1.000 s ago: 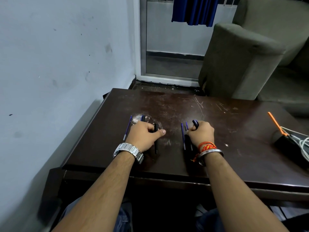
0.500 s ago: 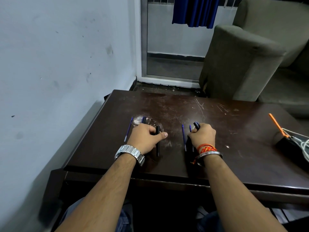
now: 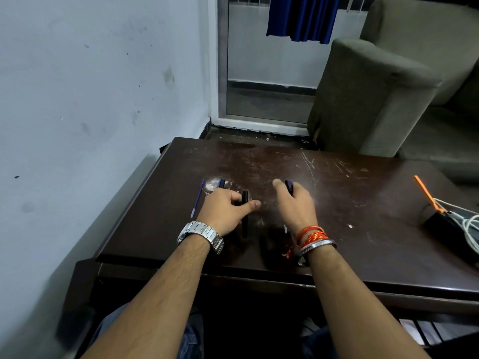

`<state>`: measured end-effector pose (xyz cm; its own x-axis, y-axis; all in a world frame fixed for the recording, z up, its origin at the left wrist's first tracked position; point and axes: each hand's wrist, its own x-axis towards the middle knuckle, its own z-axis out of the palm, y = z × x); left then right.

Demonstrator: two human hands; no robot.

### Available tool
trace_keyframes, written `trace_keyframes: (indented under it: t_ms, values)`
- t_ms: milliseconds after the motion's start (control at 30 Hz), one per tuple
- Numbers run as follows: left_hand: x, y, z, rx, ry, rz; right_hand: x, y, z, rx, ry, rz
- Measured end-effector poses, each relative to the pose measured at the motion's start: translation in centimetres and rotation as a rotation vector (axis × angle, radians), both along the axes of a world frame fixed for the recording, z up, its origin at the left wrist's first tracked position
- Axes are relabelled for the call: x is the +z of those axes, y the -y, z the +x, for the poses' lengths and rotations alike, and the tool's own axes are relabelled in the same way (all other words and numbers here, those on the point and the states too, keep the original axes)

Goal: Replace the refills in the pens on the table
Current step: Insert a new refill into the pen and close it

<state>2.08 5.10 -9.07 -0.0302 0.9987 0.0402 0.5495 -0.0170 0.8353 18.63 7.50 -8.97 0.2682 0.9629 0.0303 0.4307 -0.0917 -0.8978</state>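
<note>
My left hand [image 3: 224, 209] rests on the dark brown table [image 3: 363, 208], fingers curled, with its thumb pressed across a black pen [image 3: 245, 224] that lies pointing away from me. A thin blue refill [image 3: 198, 198] lies just left of this hand, and a dark pen end [image 3: 222, 183] shows behind its knuckles. My right hand [image 3: 296, 207] is blurred and raised a little off the table, closed around a dark blue pen [image 3: 289, 185] whose end sticks out past the fingers. Under its wrist a short bit of a refill [image 3: 285, 229] shows; the rest is hidden.
An orange-handled tool [image 3: 425, 193] and a black box [image 3: 444, 225] with white cables [image 3: 469, 229] sit at the table's right edge. A grey armchair [image 3: 370, 99] stands behind the table. The wall [image 3: 90, 112] runs close along the left side.
My right hand has come up off the table and shifted left and forward with the dark blue pen, uncovering less of the refills beside it. My left hand stays put.
</note>
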Motion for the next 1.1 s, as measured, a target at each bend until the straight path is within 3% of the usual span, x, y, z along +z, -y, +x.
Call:
trace_keyframes:
  t_ms: [67,167,267,500,633,867,1100]
  values:
    - [0.0,-0.1,0.1,0.012,-0.024,0.030,-0.1,0.4,-0.8,0.101,-0.079,-0.042]
    - [0.0,-0.1,0.0,0.072,-0.067,0.053,-0.7,0.8,-1.6,0.244,-0.023,-0.035]
    - [0.2,-0.5,-0.8,0.201,-0.043,0.037,-0.8,0.9,-1.7,0.176,0.043,0.019]
    - [-0.7,-1.4,-3.7,0.489,-0.238,-0.039,-0.5,0.9,-1.3,0.116,-0.004,-0.024]
    - [-1.6,-1.9,-4.4,0.527,-0.272,-0.153,-0.6,1.0,-1.6,0.110,0.021,-0.008]
    - [-1.8,-2.2,-5.0,0.602,-0.209,-0.112,-0.7,1.0,-1.5,0.105,0.048,-0.014]
    - [-1.8,-2.2,-5.7,0.646,-0.231,-0.210,-0.8,1.2,-1.7,0.136,0.062,-0.022]
